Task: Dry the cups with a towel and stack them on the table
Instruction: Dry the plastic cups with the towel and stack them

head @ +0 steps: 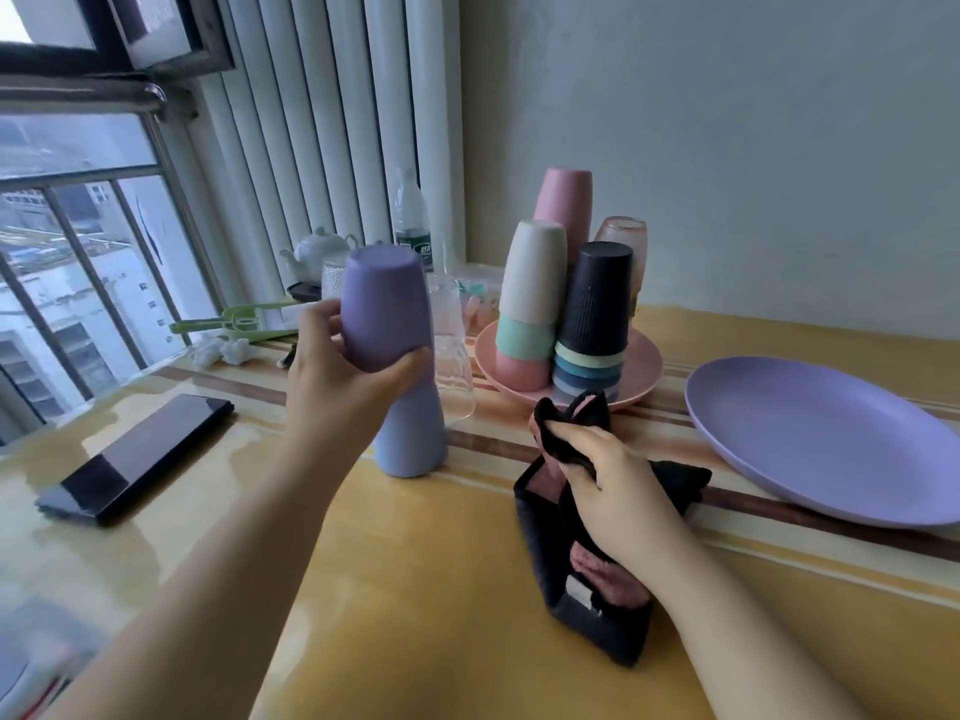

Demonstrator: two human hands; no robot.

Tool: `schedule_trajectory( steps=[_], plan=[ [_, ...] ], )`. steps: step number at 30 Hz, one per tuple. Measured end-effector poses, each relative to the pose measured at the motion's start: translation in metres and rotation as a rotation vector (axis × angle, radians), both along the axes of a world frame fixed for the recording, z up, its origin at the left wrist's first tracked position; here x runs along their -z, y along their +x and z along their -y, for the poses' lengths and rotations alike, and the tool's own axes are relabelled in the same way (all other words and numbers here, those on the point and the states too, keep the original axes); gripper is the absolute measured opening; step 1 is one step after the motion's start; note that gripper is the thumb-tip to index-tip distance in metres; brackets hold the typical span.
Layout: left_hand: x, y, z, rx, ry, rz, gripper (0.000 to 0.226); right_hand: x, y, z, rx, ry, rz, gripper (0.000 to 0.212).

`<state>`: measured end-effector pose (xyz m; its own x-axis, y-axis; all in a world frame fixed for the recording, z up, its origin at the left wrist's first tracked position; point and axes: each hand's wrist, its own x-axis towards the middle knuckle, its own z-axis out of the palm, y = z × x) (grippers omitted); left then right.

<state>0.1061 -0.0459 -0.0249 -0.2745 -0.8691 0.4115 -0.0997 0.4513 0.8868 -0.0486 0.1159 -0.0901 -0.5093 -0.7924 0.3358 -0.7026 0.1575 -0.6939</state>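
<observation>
Lowering a purple cup (384, 309) gripped by the left hand (340, 376) squarely over 1 below seats it; right hand (618, 485) clutches the towel (587, 579).

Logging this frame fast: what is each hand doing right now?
Left hand: gripping the upside-down purple cup.
Right hand: gripping the dark towel.

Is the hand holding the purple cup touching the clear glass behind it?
Cannot tell. In the head view the left hand grips the purple cup, and its thumb tip overlaps the clear glass, so no gap or contact shows plainly.
</observation>
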Motion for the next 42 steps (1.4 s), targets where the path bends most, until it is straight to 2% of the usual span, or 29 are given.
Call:
schedule_trajectory(
  steps=[4,10,18,20,23,25,28,30,32,34,36,39,42],
  plan=[
    [0.021,-0.001,0.008,0.031,0.084,0.029,0.075,-0.001,0.002,0.0,-0.002,-0.004,-0.019,0.049],
    [0.044,-0.011,0.018,-0.015,0.047,0.147,0.072,-0.004,0.004,-0.001,0.002,-0.004,-0.022,0.048],
    [0.058,-0.01,0.023,-0.048,0.032,0.201,0.064,-0.003,0.004,-0.001,-0.004,0.004,-0.018,0.049],
    [0.056,-0.009,0.019,-0.056,0.024,0.224,0.068,-0.003,0.005,-0.002,0.0,0.004,-0.015,0.049],
    [0.054,-0.007,0.009,-0.093,0.042,0.222,0.093,-0.003,0.004,-0.003,0.001,0.0,-0.015,0.049],
    [0.054,-0.005,-0.003,-0.189,-0.069,0.227,0.096,-0.002,0.003,-0.003,0.001,-0.002,-0.004,0.049],
    [0.048,-0.015,-0.022,-0.178,-0.472,0.16,0.059,-0.002,0.001,-0.002,0.021,-0.024,0.032,0.048],
    [0.039,-0.034,-0.032,-0.032,-0.576,0.137,0.037,-0.002,-0.001,-0.002,0.054,-0.059,0.053,0.047],
    [0.024,-0.06,-0.041,0.13,-0.449,0.172,0.029,-0.003,-0.005,-0.004,0.087,-0.1,0.059,0.046],
    [0.015,-0.093,-0.04,0.22,-0.23,0.189,0.039,-0.003,-0.008,-0.006,0.113,-0.129,0.091,0.046],
    [0.01,-0.124,-0.029,0.216,-0.042,0.167,0.053,-0.004,-0.01,-0.007,0.143,-0.136,0.124,0.045],
    [0.008,-0.159,-0.002,0.135,0.115,0.169,0.064,-0.002,-0.012,-0.007,0.163,-0.138,0.127,0.045],
    [0.005,-0.18,0.025,0.179,0.227,0.158,0.101,0.002,-0.015,-0.005,0.143,-0.138,0.141,0.044]
  ],
)
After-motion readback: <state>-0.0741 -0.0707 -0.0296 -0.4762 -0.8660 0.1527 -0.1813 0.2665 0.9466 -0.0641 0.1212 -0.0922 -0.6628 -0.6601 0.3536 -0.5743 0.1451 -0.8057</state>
